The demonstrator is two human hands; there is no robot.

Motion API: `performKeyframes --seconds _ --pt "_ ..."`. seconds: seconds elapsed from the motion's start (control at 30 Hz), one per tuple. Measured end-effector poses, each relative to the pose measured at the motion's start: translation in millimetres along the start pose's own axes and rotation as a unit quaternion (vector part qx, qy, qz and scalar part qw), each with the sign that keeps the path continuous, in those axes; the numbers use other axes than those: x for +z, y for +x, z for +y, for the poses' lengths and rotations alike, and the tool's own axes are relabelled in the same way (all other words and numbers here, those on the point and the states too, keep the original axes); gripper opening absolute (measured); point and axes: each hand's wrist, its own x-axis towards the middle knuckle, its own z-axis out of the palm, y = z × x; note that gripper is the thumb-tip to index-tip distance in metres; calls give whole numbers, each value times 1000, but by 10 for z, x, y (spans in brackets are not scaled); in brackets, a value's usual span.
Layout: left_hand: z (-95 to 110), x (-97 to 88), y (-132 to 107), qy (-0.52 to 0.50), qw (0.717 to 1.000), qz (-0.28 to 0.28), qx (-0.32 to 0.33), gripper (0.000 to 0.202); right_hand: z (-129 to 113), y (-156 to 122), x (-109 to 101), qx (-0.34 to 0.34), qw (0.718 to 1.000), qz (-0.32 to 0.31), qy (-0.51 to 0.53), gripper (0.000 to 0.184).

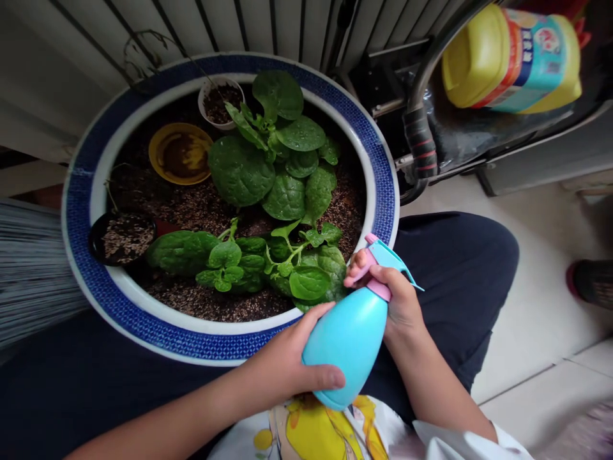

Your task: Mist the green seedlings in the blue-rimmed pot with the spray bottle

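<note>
A light-blue spray bottle (352,342) with a pink neck and trigger is held tilted over my lap, its head up and to the right. My left hand (306,361) wraps round the bottle's body near its base. Around the neck and trigger, my right hand (400,300) is closed. Just beyond lies a large round planter (383,185) with a blue-and-white rim, filled with dark, grainy soil. Leafy green plants (287,160) grow in it, with water drops on some leaves. Lower leaves (309,281) are close to the spray head.
Inside the planter are a yellow dish (158,153), a white pot (204,108) and a black pot (96,239). At upper right, a yellow jug (474,57) lies beside a metal handle with a wrapped grip (421,144). A ribbed panel (287,25) stands behind the planter.
</note>
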Motion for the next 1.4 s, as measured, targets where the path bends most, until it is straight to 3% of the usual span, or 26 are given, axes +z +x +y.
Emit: performKeyframes --seconds 0.13,0.33,0.57,0.67,0.8,0.93,1.07,1.27,1.4 --pt "-66 39 37 -23 999 24 17 93 -44 35 49 -38 999 7 16 31" --pt "-119 169 57 -154 984 71 46 78 -42 52 1 -37 996 79 30 34" --pt "-164 223 49 -188 976 100 34 90 -72 82 34 -68 998 10 5 21" --pt "-185 247 45 -196 975 101 25 91 -94 65 36 -74 997 32 12 22" --pt "-216 248 13 -154 984 90 24 82 -136 -16 52 -42 998 45 -32 15" --pt "-260 246 -22 -87 992 82 46 85 -155 -126 105 -97 991 -33 -88 23" --pt "-232 275 -33 -11 994 100 42 102 -129 -222 134 -88 989 -86 -77 23" --pt "-200 330 -21 112 986 103 71 106 -88 -388 189 -151 984 -26 -87 17" --pt "-223 322 16 124 983 102 85 101 -69 -435 107 -120 985 -15 -126 13"
